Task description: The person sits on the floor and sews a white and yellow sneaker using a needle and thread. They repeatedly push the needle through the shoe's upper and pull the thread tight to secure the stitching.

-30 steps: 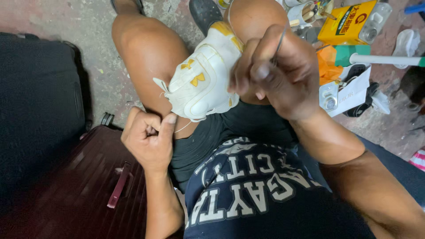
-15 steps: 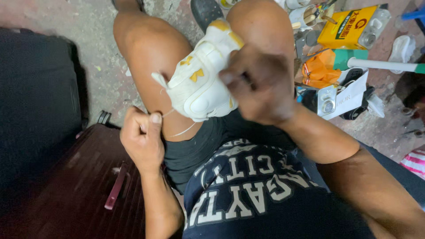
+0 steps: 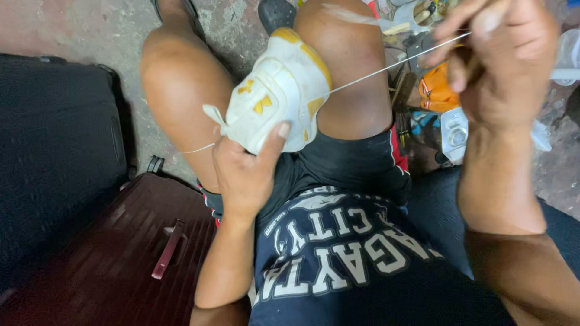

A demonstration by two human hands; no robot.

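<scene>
Head view: white shoe [image 3: 272,99] with yellow trim and yellow marks, wedged between the person's two bare knees, heel end toward the lap. Left hand [image 3: 244,175] grips it from below, thumb up against the side panel, fingers [image 3: 279,134] wrapped on the heel part and clamped on the shoe. White thread [image 3: 393,63] runs taut from the shoe's right side up to the right hand [image 3: 501,66], raised at upper right. Right fingers pinched together on the thread near its top end; whether a needle sits in the pinch cannot be told. A second loose bit of thread [image 3: 196,148] trails from the shoe's left side across the left thigh.

Around: person sits low on a rough concrete floor [image 3: 90,27], dark shorts, navy shirt with white lettering. Dark red suitcase [image 3: 115,259] with a handle lies at lower left, touching a black case [image 3: 54,139] beside it. Behind the right knee, a cluttered pile: orange packet [image 3: 436,90], small clear plastic box [image 3: 454,130], other tools too blurred to name. Black sandal [image 3: 275,13] at top centre.
</scene>
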